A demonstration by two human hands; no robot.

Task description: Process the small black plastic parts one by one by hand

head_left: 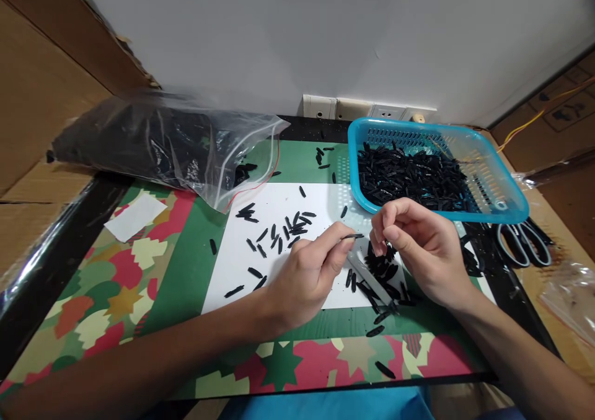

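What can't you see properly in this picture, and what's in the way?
All in the head view:
Black piece: one end hidden in the left hand's grip.
Blue basket: much of its floor lies under heaped black pieces.
Scissors: blades hidden, apparently under the basket.
Blue thing: cut off by the bottom edge.

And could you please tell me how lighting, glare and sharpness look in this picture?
Head view: bright glare streaks on the bag and the black table edge; head view: soft, faint shading on the wall; head view: the piece in the left hand is too small to show fine detail.
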